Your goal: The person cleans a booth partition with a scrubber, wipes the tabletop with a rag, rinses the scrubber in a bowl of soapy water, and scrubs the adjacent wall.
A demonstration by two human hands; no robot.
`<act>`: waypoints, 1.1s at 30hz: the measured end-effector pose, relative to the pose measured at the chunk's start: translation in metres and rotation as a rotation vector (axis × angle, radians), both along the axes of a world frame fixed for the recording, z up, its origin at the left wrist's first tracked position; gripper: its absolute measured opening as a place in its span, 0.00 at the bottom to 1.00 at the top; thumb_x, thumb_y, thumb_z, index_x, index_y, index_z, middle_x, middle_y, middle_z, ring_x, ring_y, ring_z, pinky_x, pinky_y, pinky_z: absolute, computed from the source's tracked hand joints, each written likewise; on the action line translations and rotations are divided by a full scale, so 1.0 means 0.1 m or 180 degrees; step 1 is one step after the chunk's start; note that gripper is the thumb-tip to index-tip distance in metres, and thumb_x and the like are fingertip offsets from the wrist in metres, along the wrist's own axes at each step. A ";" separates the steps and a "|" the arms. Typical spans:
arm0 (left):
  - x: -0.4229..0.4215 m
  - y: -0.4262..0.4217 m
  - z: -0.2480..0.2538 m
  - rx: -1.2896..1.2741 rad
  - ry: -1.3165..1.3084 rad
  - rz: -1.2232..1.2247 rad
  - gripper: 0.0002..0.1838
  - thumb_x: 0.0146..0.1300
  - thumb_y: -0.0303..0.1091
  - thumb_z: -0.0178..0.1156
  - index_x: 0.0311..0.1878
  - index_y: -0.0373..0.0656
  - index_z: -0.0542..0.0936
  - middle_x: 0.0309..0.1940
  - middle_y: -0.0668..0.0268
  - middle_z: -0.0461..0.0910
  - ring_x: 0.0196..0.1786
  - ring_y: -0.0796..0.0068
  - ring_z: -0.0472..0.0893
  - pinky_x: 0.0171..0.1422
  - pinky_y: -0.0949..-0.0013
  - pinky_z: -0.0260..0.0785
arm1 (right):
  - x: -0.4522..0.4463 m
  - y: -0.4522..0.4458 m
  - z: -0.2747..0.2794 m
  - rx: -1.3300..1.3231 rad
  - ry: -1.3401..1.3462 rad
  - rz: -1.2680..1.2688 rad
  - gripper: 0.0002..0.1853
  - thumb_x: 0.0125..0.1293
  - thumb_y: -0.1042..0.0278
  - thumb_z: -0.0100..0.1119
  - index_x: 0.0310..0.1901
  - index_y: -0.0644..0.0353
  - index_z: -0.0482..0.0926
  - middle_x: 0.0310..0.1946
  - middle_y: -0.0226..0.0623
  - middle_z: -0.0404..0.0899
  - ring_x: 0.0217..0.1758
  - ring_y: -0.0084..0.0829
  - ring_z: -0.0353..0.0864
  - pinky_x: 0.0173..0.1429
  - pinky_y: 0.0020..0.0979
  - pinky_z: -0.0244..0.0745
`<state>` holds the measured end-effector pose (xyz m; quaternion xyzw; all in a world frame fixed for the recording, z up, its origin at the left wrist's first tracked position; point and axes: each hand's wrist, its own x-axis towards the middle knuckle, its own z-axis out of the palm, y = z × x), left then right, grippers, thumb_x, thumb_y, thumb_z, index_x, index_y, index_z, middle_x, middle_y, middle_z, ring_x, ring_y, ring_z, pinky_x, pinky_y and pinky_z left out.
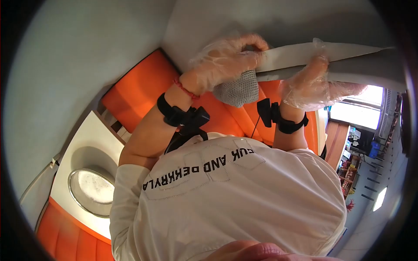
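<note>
Biggest first: grey wall [100, 35] on the left, orange seat [135, 91] below it, then the bench [65, 165], where an oval tray [91, 187] is set. Up front, a pale strip [283, 58] is spanned by two film-gloved hands. By the left hand [222, 65], closed fairly narrow, the grey cloth [237, 89] is gripped; it is hung just under the strip's near end. By the right hand [310, 87], thumb raised, the strip is met farther along; whether it is pinched cannot be told. Best done, it seems, with the cloth bunched firmly, pressure kept even, and loose glove film kept clear of the edge.
</note>
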<state>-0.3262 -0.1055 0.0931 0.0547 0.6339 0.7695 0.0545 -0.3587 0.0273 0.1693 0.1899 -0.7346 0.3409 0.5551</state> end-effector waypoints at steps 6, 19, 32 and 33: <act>0.00 0.00 -0.13 0.0104 0.0532 0.0268 0.14 0.63 0.41 0.61 0.48 0.46 0.82 0.38 0.71 0.79 0.41 0.81 0.74 0.49 0.76 0.68 | -0.02 0.09 0.00 0.0321 0.0037 -0.0241 0.42 0.52 0.60 0.61 0.68 0.64 0.57 0.55 0.45 0.66 0.47 0.38 0.76 0.43 0.32 0.82; 0.11 -0.03 -0.14 0.0409 0.0658 0.0177 0.13 0.65 0.36 0.57 0.49 0.44 0.81 0.44 0.72 0.80 0.44 0.82 0.74 0.52 0.75 0.69 | -0.08 0.09 0.01 0.0359 0.0307 0.0353 0.39 0.53 0.62 0.60 0.66 0.66 0.58 0.53 0.46 0.63 0.51 0.38 0.71 0.49 0.38 0.76; 0.26 0.00 -0.06 0.0022 0.0477 0.0473 0.13 0.65 0.36 0.55 0.48 0.44 0.82 0.46 0.72 0.81 0.44 0.81 0.75 0.52 0.76 0.68 | -0.15 0.16 0.02 0.0310 0.0321 0.0081 0.45 0.53 0.56 0.60 0.71 0.61 0.53 0.59 0.49 0.66 0.57 0.44 0.75 0.54 0.41 0.80; 0.27 0.00 -0.08 0.0062 0.0445 0.0502 0.12 0.65 0.36 0.55 0.48 0.44 0.82 0.46 0.72 0.81 0.44 0.81 0.75 0.51 0.76 0.68 | -0.15 0.16 0.02 0.0299 0.0309 0.0083 0.45 0.53 0.56 0.60 0.71 0.61 0.52 0.60 0.50 0.66 0.58 0.44 0.75 0.55 0.41 0.80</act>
